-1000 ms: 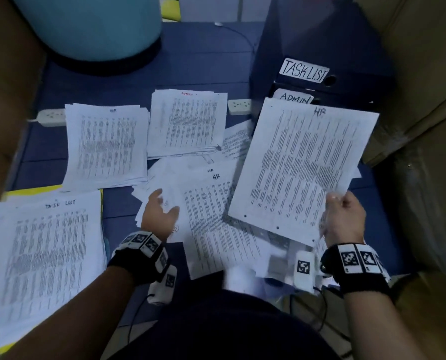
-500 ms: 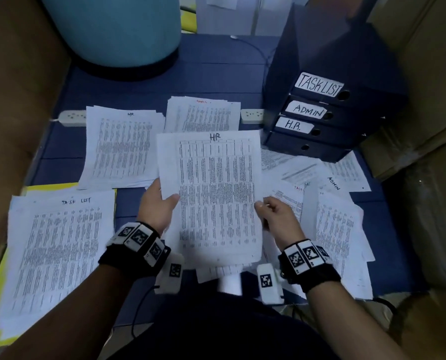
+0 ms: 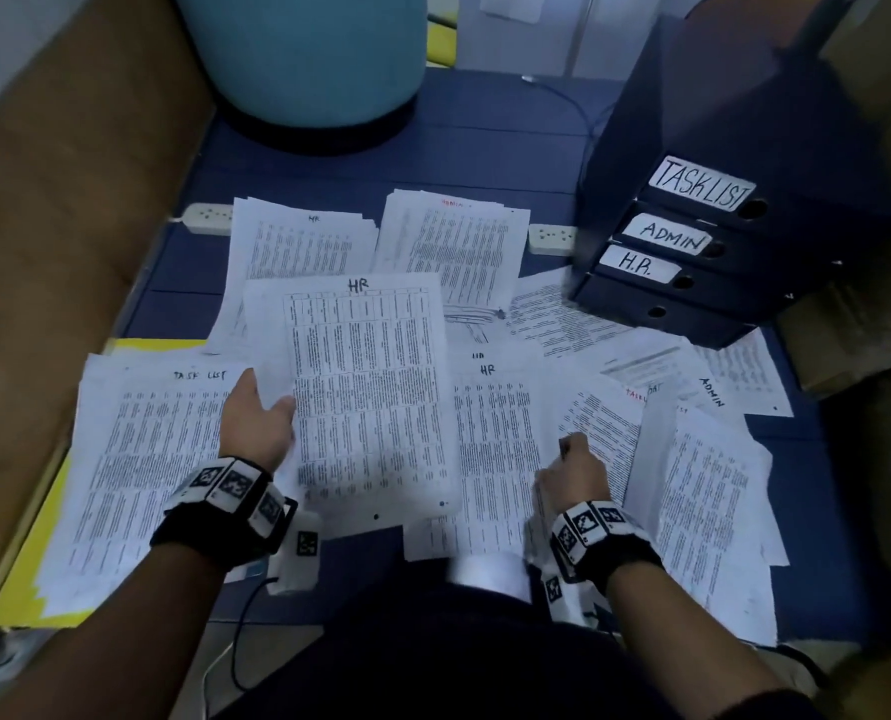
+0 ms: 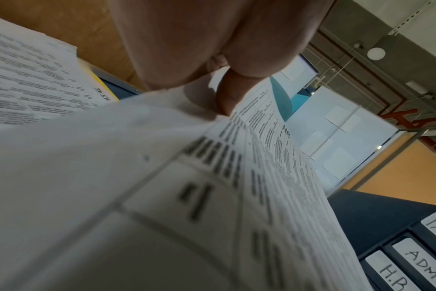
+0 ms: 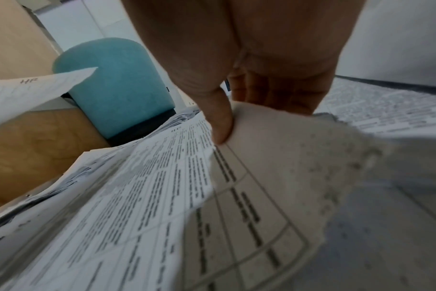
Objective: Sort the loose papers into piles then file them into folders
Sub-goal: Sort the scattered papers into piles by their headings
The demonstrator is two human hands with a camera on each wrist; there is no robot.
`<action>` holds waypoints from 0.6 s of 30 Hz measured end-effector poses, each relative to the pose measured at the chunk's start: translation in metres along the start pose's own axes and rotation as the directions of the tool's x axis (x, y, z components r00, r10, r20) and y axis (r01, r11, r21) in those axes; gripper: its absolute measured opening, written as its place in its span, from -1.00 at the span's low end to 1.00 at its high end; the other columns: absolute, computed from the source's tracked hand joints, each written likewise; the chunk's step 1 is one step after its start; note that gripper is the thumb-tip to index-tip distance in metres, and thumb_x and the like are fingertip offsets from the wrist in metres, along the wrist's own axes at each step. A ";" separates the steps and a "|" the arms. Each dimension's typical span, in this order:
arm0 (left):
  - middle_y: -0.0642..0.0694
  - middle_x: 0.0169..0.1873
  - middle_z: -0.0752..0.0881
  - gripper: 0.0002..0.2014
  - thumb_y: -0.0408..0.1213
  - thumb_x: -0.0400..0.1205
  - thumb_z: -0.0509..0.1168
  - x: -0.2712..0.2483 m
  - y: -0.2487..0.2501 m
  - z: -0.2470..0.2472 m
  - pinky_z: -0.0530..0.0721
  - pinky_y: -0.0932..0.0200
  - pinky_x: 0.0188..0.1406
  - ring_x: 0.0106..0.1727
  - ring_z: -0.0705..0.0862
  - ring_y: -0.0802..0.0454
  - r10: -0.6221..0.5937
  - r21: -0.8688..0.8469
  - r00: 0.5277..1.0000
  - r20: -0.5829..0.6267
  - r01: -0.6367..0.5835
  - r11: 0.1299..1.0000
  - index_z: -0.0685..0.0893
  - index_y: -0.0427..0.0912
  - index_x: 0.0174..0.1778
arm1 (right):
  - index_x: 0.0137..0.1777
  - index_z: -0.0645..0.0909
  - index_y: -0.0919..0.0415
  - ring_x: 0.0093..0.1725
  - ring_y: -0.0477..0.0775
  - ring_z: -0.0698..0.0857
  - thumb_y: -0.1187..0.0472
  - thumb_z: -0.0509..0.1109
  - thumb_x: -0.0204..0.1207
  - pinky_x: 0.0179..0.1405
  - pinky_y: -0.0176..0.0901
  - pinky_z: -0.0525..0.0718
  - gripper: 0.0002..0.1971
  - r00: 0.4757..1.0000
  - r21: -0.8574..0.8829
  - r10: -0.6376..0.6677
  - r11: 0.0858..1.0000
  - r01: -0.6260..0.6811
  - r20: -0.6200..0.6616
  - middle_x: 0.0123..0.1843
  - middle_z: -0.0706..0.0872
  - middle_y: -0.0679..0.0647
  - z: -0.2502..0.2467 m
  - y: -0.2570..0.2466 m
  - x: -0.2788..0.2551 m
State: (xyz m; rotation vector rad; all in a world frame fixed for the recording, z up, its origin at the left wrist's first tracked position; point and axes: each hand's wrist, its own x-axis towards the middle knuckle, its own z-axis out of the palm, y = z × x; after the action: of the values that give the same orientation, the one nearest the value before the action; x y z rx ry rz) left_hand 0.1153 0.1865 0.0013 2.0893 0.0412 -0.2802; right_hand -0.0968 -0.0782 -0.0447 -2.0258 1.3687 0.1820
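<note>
The left hand [image 3: 256, 426] holds a single sheet [image 3: 370, 392] by its left edge, thumb [image 4: 227, 94] on top and fingers hidden beneath, so the page hangs lifted and slightly bowed above the floor. The sheet is white, printed with a dense grid of small text in columns, has "HR" handwritten in black at its top centre and punch holes along its lower edge. Beyond that hand's fingertips lies a stack headed "HR" [image 3: 298, 246], and beside it, further right, a stack with "ADMIN" in red [image 3: 459, 246]; both are roughly squared piles of similar printed pages. To the outer side of the left hand sits a thick pile marked "TASK LIST" [image 3: 142, 459], resting on a yellow folder [image 3: 54, 517]. The right hand [image 3: 573, 475] is low over the loose papers [image 3: 693, 485] spread between and to the right of the hands; in the wrist view its thumb [image 5: 219, 120] and curled fingers pinch the curled corner of a printed page [image 5: 274, 177] from that heap. The heap is untidy, sheets overlapping at angles, some headed "HR", one "ADMIN", one with red lettering. Ahead of the right hand stands a dark stack of folders [image 3: 693, 241] lying flat, with white spine labels reading "TASKLIST", "ADMIN" and "H.R.". A teal round stool [image 3: 308, 54] stands far ahead of the left hand.
</note>
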 end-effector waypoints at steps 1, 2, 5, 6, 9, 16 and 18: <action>-0.15 0.28 0.66 -0.61 -0.36 0.60 0.25 -0.003 0.004 0.000 0.57 -0.28 0.33 0.28 0.63 -0.20 0.000 -0.001 1.000 0.000 0.000 1.000 0.52 -0.16 0.38 | 0.16 0.43 0.25 -0.31 0.06 0.60 0.41 0.37 0.55 -0.29 -0.18 0.59 -0.75 0.999 0.031 -0.028 0.999 0.029 -0.023 -0.21 0.59 0.13 -0.004 0.000 -0.001; -0.16 0.26 0.67 -0.62 -0.40 0.61 0.25 -0.003 0.007 0.000 0.58 -0.28 0.32 0.26 0.63 -0.20 -0.003 -0.004 1.000 -0.003 0.003 1.000 0.53 -0.17 0.37 | 0.04 0.42 0.24 -0.41 -0.01 0.53 0.44 0.35 0.55 -0.43 -0.26 0.52 -0.81 0.997 0.052 -0.056 0.997 0.058 -0.049 -0.28 0.56 0.11 -0.007 0.000 -0.001; -0.19 0.23 0.68 -0.64 -0.43 0.62 0.25 -0.002 0.008 0.002 0.58 -0.27 0.32 0.24 0.64 -0.22 -0.010 0.010 1.000 -0.012 0.010 1.000 0.55 -0.22 0.35 | -0.26 0.35 0.22 -0.51 -0.05 0.43 0.43 0.39 0.56 -0.73 -0.37 0.36 -0.72 0.990 0.099 -0.095 0.990 0.105 -0.101 -0.39 0.51 0.07 -0.014 -0.003 0.000; -0.19 0.22 0.68 -0.64 -0.44 0.62 0.25 -0.001 0.008 0.003 0.57 -0.25 0.32 0.24 0.64 -0.22 -0.003 0.013 1.000 -0.007 0.003 1.000 0.55 -0.22 0.35 | -0.32 0.33 0.20 -0.51 -0.06 0.42 0.41 0.39 0.57 -0.74 -0.39 0.33 -0.67 0.990 0.090 -0.092 0.991 0.101 -0.105 -0.40 0.51 0.06 -0.016 -0.004 0.002; -0.19 0.21 0.69 -0.65 -0.44 0.62 0.24 0.000 0.009 0.003 0.57 -0.21 0.33 0.22 0.65 -0.20 0.011 0.022 1.000 0.005 -0.012 1.000 0.56 -0.23 0.34 | -0.42 0.32 0.18 -0.51 -0.09 0.40 0.31 0.40 0.60 -0.65 -0.30 0.24 -0.60 0.992 0.014 -0.071 0.997 0.073 -0.106 -0.45 0.48 0.03 -0.017 -0.001 0.007; -0.20 0.15 0.69 -0.68 -0.48 0.61 0.23 0.000 0.013 0.007 0.58 -0.07 0.20 0.12 0.64 -0.14 0.039 0.025 0.999 0.022 -0.039 0.999 0.57 -0.27 0.29 | -0.17 0.74 0.29 -0.46 -0.11 0.50 0.24 0.27 0.70 -0.51 -0.28 0.33 -0.72 0.988 0.059 -0.062 0.996 0.070 -0.141 -0.44 0.58 -0.01 -0.028 0.006 0.011; -0.21 0.14 0.70 -0.69 -0.47 0.60 0.24 0.000 0.014 0.009 0.61 -0.19 0.24 0.14 0.66 -0.19 0.023 0.012 0.999 0.033 -0.024 1.000 0.58 -0.25 0.27 | -0.05 0.76 0.32 -0.41 0.00 0.52 0.28 0.24 0.71 -0.42 -0.27 0.37 -0.75 0.974 0.083 -0.090 0.991 0.109 -0.208 -0.36 0.62 0.09 -0.035 0.006 0.011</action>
State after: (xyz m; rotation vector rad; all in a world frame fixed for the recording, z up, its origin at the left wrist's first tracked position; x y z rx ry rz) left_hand 0.1160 0.1715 0.0084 2.0956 -0.0045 -0.3007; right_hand -0.1060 -0.1096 -0.0260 -2.0725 1.3661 -0.1366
